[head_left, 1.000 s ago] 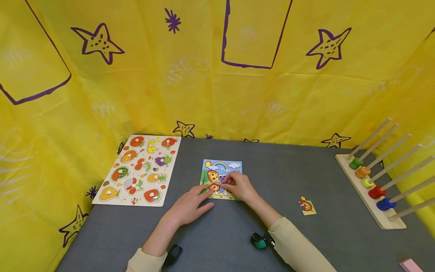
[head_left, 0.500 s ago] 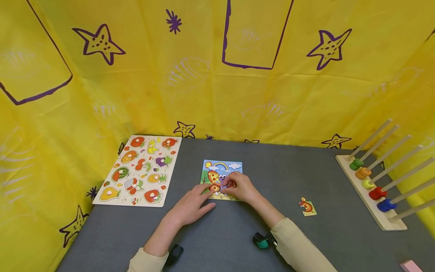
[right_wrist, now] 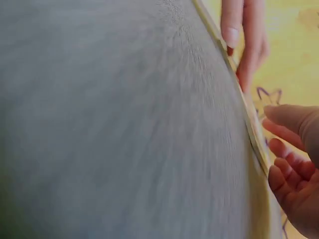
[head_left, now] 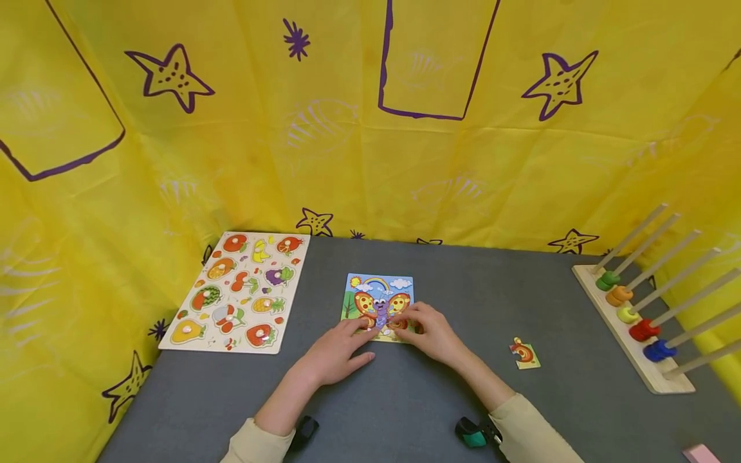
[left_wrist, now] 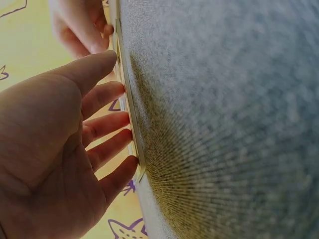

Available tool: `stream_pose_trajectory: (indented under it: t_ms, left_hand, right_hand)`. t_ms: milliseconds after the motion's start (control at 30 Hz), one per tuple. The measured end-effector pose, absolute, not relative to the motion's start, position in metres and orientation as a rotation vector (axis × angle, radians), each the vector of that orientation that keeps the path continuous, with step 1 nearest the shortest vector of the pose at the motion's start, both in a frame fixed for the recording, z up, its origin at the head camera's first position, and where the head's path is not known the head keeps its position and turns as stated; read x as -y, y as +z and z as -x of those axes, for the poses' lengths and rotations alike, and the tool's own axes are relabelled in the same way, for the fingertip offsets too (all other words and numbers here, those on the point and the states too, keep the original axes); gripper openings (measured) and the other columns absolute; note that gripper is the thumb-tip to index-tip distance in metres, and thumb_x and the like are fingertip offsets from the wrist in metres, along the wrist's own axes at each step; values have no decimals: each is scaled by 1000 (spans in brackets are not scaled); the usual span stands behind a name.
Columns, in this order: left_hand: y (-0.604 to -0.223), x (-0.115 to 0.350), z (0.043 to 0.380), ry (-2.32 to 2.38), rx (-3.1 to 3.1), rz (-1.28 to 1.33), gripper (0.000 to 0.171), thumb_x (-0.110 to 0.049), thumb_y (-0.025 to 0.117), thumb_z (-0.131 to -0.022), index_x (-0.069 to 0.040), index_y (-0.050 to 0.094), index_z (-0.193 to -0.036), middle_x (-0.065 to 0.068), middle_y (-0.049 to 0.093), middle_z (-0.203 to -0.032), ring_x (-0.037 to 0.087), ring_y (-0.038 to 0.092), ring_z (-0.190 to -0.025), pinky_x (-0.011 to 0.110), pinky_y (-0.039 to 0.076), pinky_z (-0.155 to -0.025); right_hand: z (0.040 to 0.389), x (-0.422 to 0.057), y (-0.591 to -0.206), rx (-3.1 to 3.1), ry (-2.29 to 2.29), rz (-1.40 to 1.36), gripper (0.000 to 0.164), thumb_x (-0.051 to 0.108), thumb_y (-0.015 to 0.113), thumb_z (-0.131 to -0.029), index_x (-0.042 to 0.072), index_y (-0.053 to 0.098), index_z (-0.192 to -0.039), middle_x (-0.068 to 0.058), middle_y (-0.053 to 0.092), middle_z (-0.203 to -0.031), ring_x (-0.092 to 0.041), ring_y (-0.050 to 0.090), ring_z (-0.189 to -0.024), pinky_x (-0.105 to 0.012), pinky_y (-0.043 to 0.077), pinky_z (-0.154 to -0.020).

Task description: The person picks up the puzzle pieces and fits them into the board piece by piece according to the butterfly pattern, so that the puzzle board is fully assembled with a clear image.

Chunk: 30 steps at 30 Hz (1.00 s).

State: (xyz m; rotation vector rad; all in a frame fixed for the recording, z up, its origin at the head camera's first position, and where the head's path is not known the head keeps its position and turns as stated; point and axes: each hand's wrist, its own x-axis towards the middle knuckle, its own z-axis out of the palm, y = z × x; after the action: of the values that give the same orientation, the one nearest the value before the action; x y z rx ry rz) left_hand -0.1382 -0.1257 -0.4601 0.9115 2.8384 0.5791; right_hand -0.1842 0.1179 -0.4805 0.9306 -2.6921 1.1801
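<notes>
A butterfly jigsaw puzzle (head_left: pixel 379 306) in a square board lies on the dark table, its purple body and spotted upper wings in plain sight. My left hand (head_left: pixel 336 354) rests with extended fingers on the puzzle's lower left part. In the left wrist view, the fingertips line up along the board's edge (left_wrist: pixel 133 117). Over the lower right part is my right hand (head_left: pixel 437 335), fingers loosely bent and fingertips at the puzzle. The right wrist view shows its thumb (right_wrist: pixel 286 115) apart from the lower fingers, nothing visible between them. The hands hide parts of the lower wings.
One loose puzzle piece (head_left: pixel 524 354) with a red and orange swirl lies to the right. At left is a fruit knob puzzle (head_left: pixel 263 257). A wooden peg stand (head_left: pixel 671 379) with coloured rings stands at far right, and a pink block (head_left: pixel 699 453) near the front corner.
My right hand has shifted right and slightly nearer from the butterfly's middle, its fingertips spreading from a pinch. The purple body and right upper wing now show. My left hand has moved slightly right.
</notes>
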Motion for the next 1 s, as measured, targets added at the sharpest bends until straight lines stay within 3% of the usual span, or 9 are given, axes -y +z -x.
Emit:
stream_pose_trajectory:
  t_ms: [167, 367, 533, 733, 867, 1000]
  left_hand:
    - [-459, 124, 138, 575, -2850, -942, 47, -29, 62, -96, -10, 55, -139, 11, 48, -139, 31, 44, -125, 52, 41, -99]
    - [-458, 123, 138, 573, -2867, -972, 47, -28, 62, -96, -8, 56, -138, 9, 51, -139, 30, 44, -125, 51, 40, -99]
    - [-458, 122, 139, 580, -2856, -970, 47, -28, 62, -96, -8, 56, -138, 10, 51, -139, 31, 44, -126, 51, 40, -101]
    - [-458, 122, 139, 587, -2858, -996, 46, -27, 62, -96, -7, 56, -137, 11, 52, -139, 32, 44, -127, 50, 39, -102]
    - [-458, 123, 139, 587, -2851, -999, 46, -26, 62, -96, -7, 56, -137, 11, 52, -139, 32, 44, -128, 51, 38, -103]
    - [-459, 123, 139, 579, -2844, -999, 46, -26, 61, -97, -7, 56, -138, 10, 52, -139, 31, 44, -129, 51, 38, -103]
  right_hand:
    - [175, -161, -483, 2653, 1186, -798, 15, 14, 78, -84, 16, 75, -98, 7, 62, -91, -10, 50, -69, -24, 41, -61]
    - [162, -218, -478, 2675, 1089, -675, 17, 15, 79, -82, 19, 74, -98, 8, 63, -89, -9, 50, -70, -24, 41, -61]
    - [149, -266, -471, 2792, 1024, -544, 22, 24, 79, -83, 18, 72, -104, 3, 62, -96, -14, 52, -78, -28, 43, -66]
    - [138, -308, -463, 2979, 938, -380, 46, 34, 82, -79, 10, 67, -115, -13, 60, -114, -27, 51, -96, -41, 42, -76]
    - [132, -320, -463, 3062, 930, -329, 55, 37, 83, -76, 7, 63, -118, -17, 55, -118, -27, 51, -98, -35, 47, -77]
    - [131, -323, -464, 3057, 971, -331, 51, 35, 84, -76, 8, 64, -115, -15, 54, -117, -26, 49, -98, -27, 47, -76]
